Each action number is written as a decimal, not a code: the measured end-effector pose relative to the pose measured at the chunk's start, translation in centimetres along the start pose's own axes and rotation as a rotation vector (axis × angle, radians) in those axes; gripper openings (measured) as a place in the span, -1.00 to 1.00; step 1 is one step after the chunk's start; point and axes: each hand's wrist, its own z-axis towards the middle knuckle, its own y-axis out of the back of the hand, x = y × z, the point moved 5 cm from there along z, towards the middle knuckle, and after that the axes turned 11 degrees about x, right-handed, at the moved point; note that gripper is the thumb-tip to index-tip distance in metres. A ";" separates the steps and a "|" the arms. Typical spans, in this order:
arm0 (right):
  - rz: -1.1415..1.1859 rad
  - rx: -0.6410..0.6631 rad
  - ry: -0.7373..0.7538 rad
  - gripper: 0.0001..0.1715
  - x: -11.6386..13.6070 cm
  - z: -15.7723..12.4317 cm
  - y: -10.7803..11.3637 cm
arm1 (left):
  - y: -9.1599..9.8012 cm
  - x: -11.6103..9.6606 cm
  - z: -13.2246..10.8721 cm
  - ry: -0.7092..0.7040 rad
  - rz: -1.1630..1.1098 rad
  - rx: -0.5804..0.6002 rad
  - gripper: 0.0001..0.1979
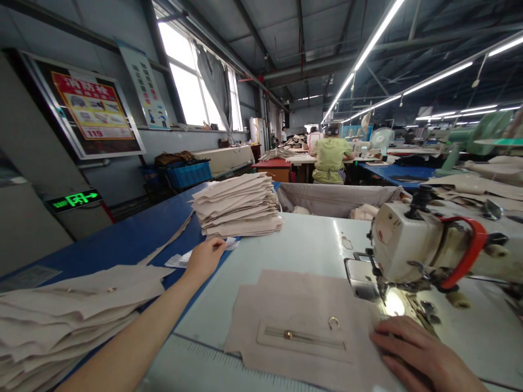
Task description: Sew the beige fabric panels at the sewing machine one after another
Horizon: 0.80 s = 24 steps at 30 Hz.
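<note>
Sewing table [294, 245]: positions of items.
Zippered panel [302, 326] at near centre, with the sewing machine [412, 250] just right of it. Right hand [420, 354] on the panel's right edge, before the machine. Stack of cut pieces [239, 207] far left, left hand [204, 258] at its near base. Second stack [61, 321] near left. Cloth bin [335, 196] behind the table.

A sewing factory floor, from my station.
An industrial sewing machine [408, 250] stands on my counter [302, 245] beside a stack of cut beige pieces [239, 207]; beyond, a person in green [330, 158] sits at another counter under rows of tube lights [379, 30], an exit sign [75, 200] on the wall.
</note>
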 end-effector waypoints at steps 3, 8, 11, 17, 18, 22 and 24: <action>0.002 -0.008 0.010 -0.72 0.0 0.0 0.1 | 0.5 -0.3 -0.2 -0.033 0.021 -0.089 -0.78; 0.012 0.019 0.034 -0.75 0.2 0.2 0.0 | 2.0 -2.8 -1.2 -0.207 0.058 -0.255 -0.72; 0.057 0.070 -0.021 -0.77 0.2 0.3 0.0 | 1.9 -4.7 -2.6 -0.318 0.054 -0.285 -0.70; 0.146 0.126 -0.092 -0.77 0.3 0.6 0.0 | -1.9 -10.5 -8.6 -0.839 0.112 -0.228 -0.81; 0.138 0.117 -0.086 -0.78 0.3 0.6 0.0 | -2.6 -12.0 -9.8 -0.917 0.119 -0.199 -0.82; 0.096 0.057 -0.032 -0.77 0.3 0.4 0.3 | -4.6 -19.1 -13.5 -1.081 0.107 -0.144 -0.81; 0.076 0.020 0.001 -0.76 0.5 0.0 0.5 | -5.5 -22.7 -14.4 -1.130 0.114 -0.134 -0.75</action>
